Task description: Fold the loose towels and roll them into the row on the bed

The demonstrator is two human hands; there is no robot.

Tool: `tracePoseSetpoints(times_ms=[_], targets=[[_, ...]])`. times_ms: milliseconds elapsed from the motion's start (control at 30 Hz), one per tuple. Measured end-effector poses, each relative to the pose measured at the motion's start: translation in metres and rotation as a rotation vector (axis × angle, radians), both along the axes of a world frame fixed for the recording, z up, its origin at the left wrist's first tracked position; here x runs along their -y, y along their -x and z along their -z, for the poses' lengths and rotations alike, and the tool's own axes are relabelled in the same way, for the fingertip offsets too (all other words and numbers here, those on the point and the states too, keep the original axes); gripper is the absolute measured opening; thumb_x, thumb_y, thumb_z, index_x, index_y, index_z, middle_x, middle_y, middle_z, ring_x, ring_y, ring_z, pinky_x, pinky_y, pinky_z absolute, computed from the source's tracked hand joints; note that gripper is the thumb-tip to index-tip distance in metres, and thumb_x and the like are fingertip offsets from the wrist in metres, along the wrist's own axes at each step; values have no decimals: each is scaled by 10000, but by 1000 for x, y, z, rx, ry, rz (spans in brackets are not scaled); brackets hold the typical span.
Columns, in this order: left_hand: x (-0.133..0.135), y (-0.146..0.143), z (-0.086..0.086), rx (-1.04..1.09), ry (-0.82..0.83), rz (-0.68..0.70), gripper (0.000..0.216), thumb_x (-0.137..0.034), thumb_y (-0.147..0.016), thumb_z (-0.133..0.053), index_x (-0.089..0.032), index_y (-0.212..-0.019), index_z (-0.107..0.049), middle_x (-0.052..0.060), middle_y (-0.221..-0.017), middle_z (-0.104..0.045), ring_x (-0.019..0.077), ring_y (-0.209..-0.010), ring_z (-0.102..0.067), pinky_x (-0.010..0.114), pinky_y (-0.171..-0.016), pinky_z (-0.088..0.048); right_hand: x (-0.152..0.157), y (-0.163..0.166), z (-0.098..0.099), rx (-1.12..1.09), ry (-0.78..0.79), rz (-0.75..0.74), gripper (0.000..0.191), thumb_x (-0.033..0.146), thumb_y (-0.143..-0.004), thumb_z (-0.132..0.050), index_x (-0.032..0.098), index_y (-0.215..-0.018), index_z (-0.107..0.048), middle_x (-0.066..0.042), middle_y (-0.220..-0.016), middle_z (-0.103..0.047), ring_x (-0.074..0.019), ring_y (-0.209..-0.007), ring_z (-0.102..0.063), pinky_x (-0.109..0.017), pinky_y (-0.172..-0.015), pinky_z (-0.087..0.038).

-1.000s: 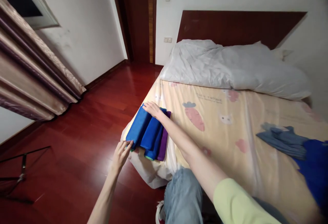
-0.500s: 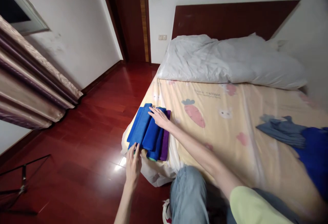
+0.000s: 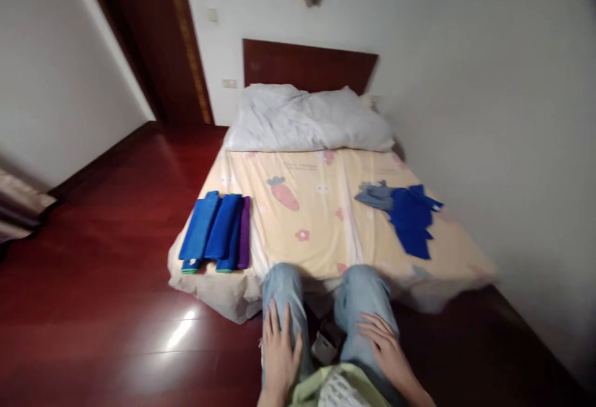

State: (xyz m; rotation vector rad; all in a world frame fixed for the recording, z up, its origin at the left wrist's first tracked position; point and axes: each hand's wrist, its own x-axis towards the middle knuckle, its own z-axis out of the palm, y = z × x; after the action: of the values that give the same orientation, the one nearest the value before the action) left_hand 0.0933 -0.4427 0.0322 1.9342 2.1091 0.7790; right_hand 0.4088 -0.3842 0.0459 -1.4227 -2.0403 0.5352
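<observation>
My left hand [image 3: 279, 348] lies flat on the left leg of my jeans [image 3: 285, 286], its fingers spread and holding nothing. On the other thigh rests my right hand [image 3: 386, 348], also with fingers apart. Several folded blue cloths [image 3: 218, 227], looking like towels, lie side by side on the left corner of the bed [image 3: 279, 249], with a folded purple cloth [image 3: 244, 233] at their right edge. At the right of the bed are a crumpled grey-blue cloth [image 3: 375, 196] and an unfolded, rumpled dark blue cloth [image 3: 412, 221], which touch. Neither hand touches any cloth.
A white quilt [image 3: 307, 118] is bunched against the dark headboard [image 3: 307, 66]. The sheet has a carrot print. Shiny red wooden floor [image 3: 116, 258] runs along the left side, with a curtain [image 3: 18, 205] at the far left and a door [image 3: 144, 41] behind.
Both hands have left the folded blue cloths and come back onto my thighs. The view has swung right, so the whole bed and both cloths at right now show.
</observation>
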Motion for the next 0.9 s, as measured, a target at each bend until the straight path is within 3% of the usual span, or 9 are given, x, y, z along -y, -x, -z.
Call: tracePoseSetpoints(times_ms=[67, 167, 300, 400, 633, 767, 900], targets=[[-12, 4, -13, -44, -54, 42, 742, -288, -953, -541, -273, -1624, -225, 134, -1712, -99, 395, -1537, -227, 573, -1131, -426, 8, 12, -14, -11, 0, 57, 531, 201, -801, -515, 664, -972, -711, 4, -986, -771, -325, -1081, -716, -632, -1011, -549], [-23, 1, -19, -118, -86, 80, 733, -323, -961, -548, -255, -1622, -237, 179, -1699, -127, 425, -1515, -262, 581, -1089, -458, 3, 25, -32, -81, -27, 102, 560, 176, -843, -483, 639, -1081, -689, 53, -1047, -765, -292, -1093, -721, -613, -989, -577], [-19, -10, -23, -190, -94, 63, 695, -340, -965, -537, -215, -1606, -298, 207, -1684, -166, 438, -1500, -289, 583, -1096, -447, -7, 17, -42, -182, -68, 140, 426, 216, -930, -458, 502, -1102, -723, 27, -1134, -747, -269, -1141, -698, -556, -1002, -591], [-11, -18, -29, -228, -111, 52, 726, -318, -957, -536, -228, -1620, -253, 207, -1679, -186, 437, -1509, -272, 594, -1112, -426, -26, 7, -43, -278, -114, 117, 346, 208, -970, -461, 363, -1104, -740, -33, -1112, -749, -259, -1108, -692, -520, -982, -590], [-12, -34, -37, -231, -102, 13, 789, -323, -946, -525, -246, -1640, -157, 205, -1672, -212, 433, -1514, -261, 620, -1125, -396, -118, -25, -38, -367, -56, 122, 269, 228, -989, -474, 240, -1088, -724, -72, -1018, -741, -220, -1009, -685, -428, -963, -554], [-21, -37, -35, -221, -22, -56, 775, -392, -943, -518, -265, -1635, -193, 194, -1671, -215, 432, -1476, -343, 610, -1069, -452, -173, -60, -21, -483, 46, 235, 328, 270, -937, -522, 207, -1229, -659, -111, -1178, -707, -202, -986, -677, -372, -887, -570], [-25, -36, -34, -185, 16, -119, 882, -459, -835, -638, -358, -1617, -241, 131, -1613, -376, 430, -1406, -448, 620, -1004, -499, -234, -100, -5, -741, 200, 458, 505, 267, -823, -622, 204, -1322, -572, -124, -1277, -664, -184, -955, -665, -324, -822, -572]])
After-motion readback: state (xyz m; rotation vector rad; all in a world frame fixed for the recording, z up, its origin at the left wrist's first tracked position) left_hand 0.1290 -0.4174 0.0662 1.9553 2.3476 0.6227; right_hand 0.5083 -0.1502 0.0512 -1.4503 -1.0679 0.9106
